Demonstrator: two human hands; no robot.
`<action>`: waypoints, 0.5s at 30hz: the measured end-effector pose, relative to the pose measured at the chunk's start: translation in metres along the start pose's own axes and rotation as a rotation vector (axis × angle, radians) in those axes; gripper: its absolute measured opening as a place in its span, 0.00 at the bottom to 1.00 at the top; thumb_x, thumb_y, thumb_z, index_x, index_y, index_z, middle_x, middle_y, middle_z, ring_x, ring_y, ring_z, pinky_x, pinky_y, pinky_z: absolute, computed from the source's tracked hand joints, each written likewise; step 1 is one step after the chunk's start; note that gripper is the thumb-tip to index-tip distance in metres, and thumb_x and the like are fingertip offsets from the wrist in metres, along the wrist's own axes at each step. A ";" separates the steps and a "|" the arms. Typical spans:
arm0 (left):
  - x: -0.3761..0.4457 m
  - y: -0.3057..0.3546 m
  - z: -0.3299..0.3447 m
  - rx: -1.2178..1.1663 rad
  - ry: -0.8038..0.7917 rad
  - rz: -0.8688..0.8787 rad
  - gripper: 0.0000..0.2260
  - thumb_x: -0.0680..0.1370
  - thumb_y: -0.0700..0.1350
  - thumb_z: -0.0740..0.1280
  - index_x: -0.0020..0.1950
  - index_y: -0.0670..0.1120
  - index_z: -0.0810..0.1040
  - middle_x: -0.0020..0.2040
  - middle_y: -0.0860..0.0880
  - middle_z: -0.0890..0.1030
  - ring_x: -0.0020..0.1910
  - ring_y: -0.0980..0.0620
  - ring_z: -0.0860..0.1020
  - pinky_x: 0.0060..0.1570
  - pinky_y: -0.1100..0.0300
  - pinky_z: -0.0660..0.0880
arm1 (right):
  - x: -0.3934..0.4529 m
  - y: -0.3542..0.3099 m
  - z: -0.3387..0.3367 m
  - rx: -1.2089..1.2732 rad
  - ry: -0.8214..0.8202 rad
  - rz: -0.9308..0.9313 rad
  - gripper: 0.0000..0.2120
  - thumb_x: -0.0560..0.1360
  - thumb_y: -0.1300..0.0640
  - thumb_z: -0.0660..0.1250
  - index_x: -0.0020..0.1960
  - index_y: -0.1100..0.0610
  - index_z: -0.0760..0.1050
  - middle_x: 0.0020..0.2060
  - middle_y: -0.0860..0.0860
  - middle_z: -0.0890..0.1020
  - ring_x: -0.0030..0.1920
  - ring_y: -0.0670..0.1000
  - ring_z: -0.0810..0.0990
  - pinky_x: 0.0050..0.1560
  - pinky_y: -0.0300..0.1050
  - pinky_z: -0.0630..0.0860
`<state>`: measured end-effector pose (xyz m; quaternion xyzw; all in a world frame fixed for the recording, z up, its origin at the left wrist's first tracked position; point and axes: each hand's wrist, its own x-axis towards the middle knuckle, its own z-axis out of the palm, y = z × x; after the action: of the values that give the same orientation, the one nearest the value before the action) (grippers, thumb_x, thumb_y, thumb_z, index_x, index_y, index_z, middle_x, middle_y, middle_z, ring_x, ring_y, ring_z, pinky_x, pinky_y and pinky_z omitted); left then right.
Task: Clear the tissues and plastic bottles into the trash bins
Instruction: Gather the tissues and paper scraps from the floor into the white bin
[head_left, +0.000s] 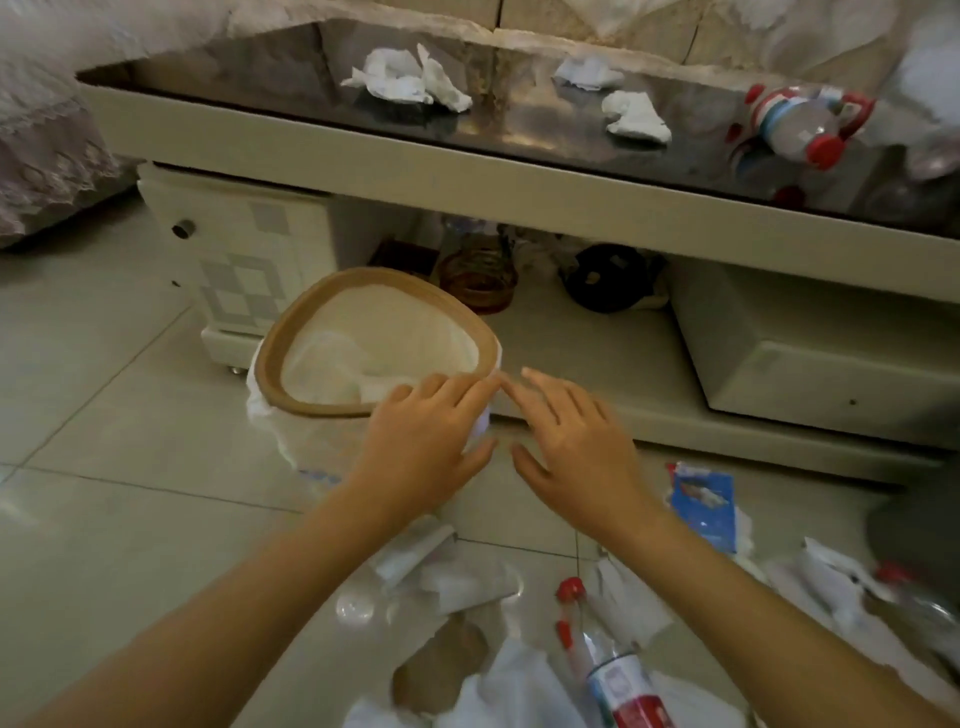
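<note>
fingers (457, 387) of both hands spread flat — left on bin rim (270, 358).

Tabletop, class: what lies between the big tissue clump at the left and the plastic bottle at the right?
In the head view, two smaller crumpled tissues lie between the big tissue clump and the plastic bottle.

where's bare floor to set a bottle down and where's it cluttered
Bare tiles lie left of the bin, out to the floor in front of the white cabinet. A small gap sits between the hands and the table's base. It is crowded at the lower right: tissues, a bottle and a blue packet.
</note>
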<state>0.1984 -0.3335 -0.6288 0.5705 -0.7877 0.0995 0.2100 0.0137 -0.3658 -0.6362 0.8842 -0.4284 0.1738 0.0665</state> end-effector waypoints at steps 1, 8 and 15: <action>-0.002 0.011 0.006 -0.002 -0.030 0.034 0.24 0.73 0.56 0.65 0.65 0.47 0.75 0.57 0.48 0.81 0.51 0.48 0.80 0.43 0.54 0.78 | -0.016 0.005 0.001 -0.021 -0.029 0.017 0.30 0.74 0.49 0.67 0.73 0.54 0.63 0.68 0.55 0.72 0.66 0.55 0.72 0.62 0.52 0.72; -0.011 0.076 0.055 -0.026 -0.296 0.175 0.33 0.70 0.58 0.71 0.72 0.49 0.67 0.64 0.48 0.76 0.59 0.47 0.77 0.50 0.52 0.75 | -0.122 0.042 0.013 -0.105 -0.210 0.155 0.34 0.69 0.49 0.72 0.72 0.52 0.64 0.67 0.56 0.72 0.64 0.58 0.74 0.60 0.58 0.72; -0.008 0.146 0.109 -0.013 -0.467 0.254 0.33 0.77 0.59 0.63 0.76 0.51 0.52 0.73 0.49 0.64 0.68 0.46 0.67 0.62 0.50 0.68 | -0.212 0.089 0.017 -0.186 -0.329 0.332 0.34 0.65 0.49 0.75 0.69 0.52 0.68 0.65 0.58 0.75 0.61 0.60 0.76 0.55 0.58 0.75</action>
<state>0.0397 -0.3213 -0.7175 0.4733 -0.8807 -0.0142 0.0121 -0.1732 -0.2700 -0.7317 0.8081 -0.5871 -0.0040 0.0477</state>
